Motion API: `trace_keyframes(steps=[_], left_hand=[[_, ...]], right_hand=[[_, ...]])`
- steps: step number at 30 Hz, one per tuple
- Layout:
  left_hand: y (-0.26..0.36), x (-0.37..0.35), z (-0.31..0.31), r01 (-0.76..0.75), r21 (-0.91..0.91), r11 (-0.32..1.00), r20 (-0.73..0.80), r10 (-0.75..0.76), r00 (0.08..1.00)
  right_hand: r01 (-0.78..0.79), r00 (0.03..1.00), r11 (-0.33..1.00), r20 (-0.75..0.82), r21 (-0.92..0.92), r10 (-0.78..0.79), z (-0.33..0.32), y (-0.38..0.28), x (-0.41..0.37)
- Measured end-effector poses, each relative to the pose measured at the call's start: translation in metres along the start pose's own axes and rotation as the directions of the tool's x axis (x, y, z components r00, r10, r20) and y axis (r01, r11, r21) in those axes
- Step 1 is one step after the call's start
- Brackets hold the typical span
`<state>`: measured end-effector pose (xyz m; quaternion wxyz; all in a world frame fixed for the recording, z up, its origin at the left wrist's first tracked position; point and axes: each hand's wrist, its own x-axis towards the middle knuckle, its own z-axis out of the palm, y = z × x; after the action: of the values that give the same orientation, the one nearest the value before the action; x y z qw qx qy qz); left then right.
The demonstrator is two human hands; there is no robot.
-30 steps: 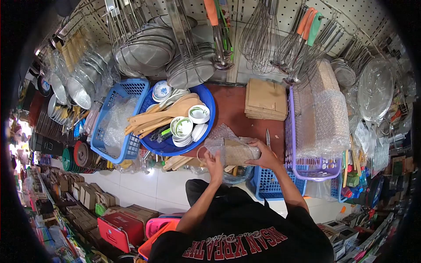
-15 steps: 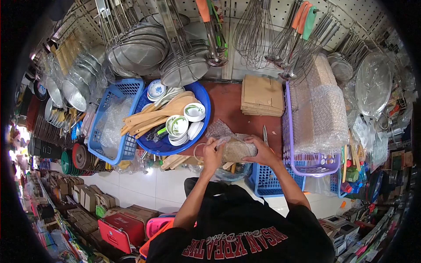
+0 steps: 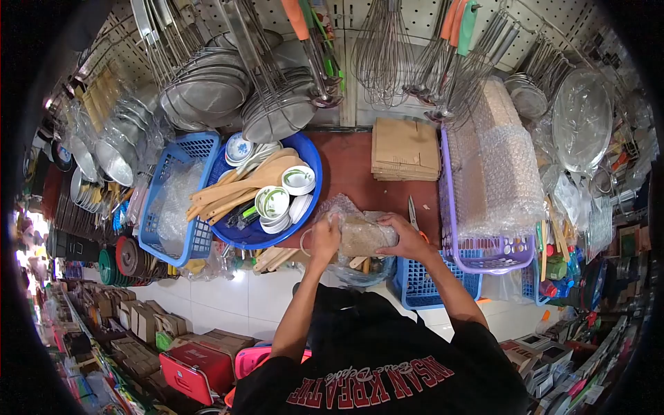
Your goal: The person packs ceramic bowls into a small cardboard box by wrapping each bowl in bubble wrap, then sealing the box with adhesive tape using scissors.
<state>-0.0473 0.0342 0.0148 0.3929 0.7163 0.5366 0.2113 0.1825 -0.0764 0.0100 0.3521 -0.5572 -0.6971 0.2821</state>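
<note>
Presently, left hand [image 3: 326,238]: closed, gripping the wrapped end of a brown parcel [image 3: 364,237]. Right hand [image 3: 407,236]: curved around the opposite end, thumb on the near side, fingers on the far side. Parcel lies between both hands, at the near edge of the red tabletop [image 3: 347,162], bubble wrap over it; contents not visible. Loose bubble wrap [image 3: 337,205] spreads just beyond the left hand. Pale loop [image 3: 304,242] beside that hand, partly hidden.

Scissors [image 3: 413,213]: on the tabletop, just beyond the right hand. Farther back, stack of brown cardboard [image 3: 406,146]. To the right, purple basket [image 3: 465,264] bearing a large bubble-wrapped bundle [image 3: 499,181]. To the left, blue tub [image 3: 316,200] with wooden spoons [image 3: 257,179] and small bowls [image 3: 272,202]; beside it, blue basket [image 3: 181,260] containing clear wrap [image 3: 174,200]. Whisks [image 3: 384,63] and strainers [image 3: 206,98] hang above, at the back.
</note>
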Motion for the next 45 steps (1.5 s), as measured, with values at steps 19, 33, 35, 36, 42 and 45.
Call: trace_keyframes(steps=[19, 33, 35, 36, 42, 45], left_hand=[[0.005, 0.007, 0.02, -0.533, 0.239, 0.812, 0.162, 0.508, 0.846], [0.006, -0.024, 0.016, -0.504, 0.013, 0.864, -0.177, 0.498, 0.849], [0.007, -0.028, 0.014, -0.556, 0.067, 0.829, -0.178, 0.558, 0.811], [0.008, -0.029, 0.014, -0.58, 0.095, 0.809, -0.177, 0.588, 0.79], [0.005, -0.031, 0.017, -0.59, 0.09, 0.803, -0.153, 0.596, 0.788], [0.003, -0.03, 0.017, -0.569, 0.034, 0.821, -0.146, 0.567, 0.81]], right_hand=[[0.003, 1.0, 0.999, 0.016, -0.042, -0.003, -0.001, -0.003, -0.004], [-0.059, 0.992, 0.943, 0.088, -0.328, 0.093, -0.007, -0.02, 0.003], [-0.032, 0.995, 0.914, 0.07, -0.404, 0.066, -0.01, -0.043, 0.005], [-0.019, 0.997, 0.897, 0.06, -0.441, 0.051, -0.01, -0.052, 0.007], [0.053, 0.984, 0.826, 0.172, -0.561, 0.053, -0.003, -0.062, 0.009], [0.053, 0.981, 0.816, 0.181, -0.576, 0.064, -0.004, -0.064, 0.011]])
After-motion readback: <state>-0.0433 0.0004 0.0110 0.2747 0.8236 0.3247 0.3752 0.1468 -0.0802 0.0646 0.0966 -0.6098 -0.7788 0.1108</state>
